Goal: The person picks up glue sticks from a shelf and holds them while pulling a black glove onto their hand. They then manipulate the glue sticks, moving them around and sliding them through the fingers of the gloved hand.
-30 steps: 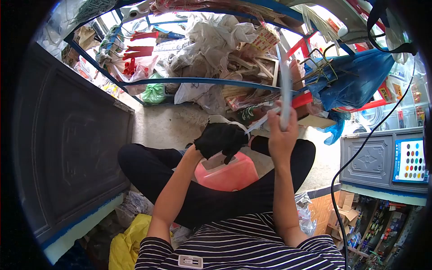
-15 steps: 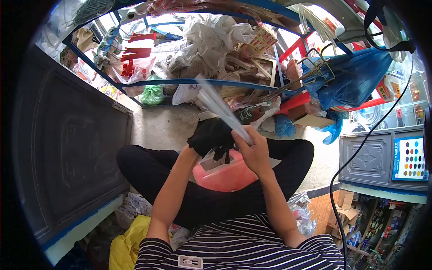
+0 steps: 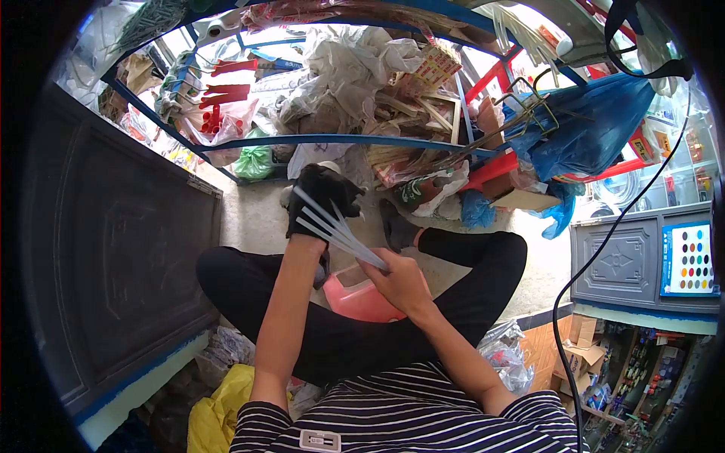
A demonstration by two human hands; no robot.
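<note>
A black glove or black cloth covers my left hand (image 3: 321,200), which is raised in front of my lap. Its fingers cannot be made out clearly against the black. Bare skin shows from the wrist down. My right hand (image 3: 404,283) is closed around one end of several long, thin, translucent white strips (image 3: 332,232). The strips fan out up and to the left, and their far ends overlap the black covering in view. Below both hands, between my legs, sits a pink plastic container (image 3: 362,302) with an opening in its top, partly hidden by my right hand.
A blue metal rack (image 3: 302,139) with plastic bags and loose goods stands ahead. Dark cabinet doors (image 3: 124,241) are on the left. A black cable (image 3: 596,260) hangs down on the right. A yellow bag (image 3: 223,411) lies behind my left side.
My left hand has moved up and left, away from the pink container. My right hand has come lower and left; the strips now fan apart and tilt further to the left.
</note>
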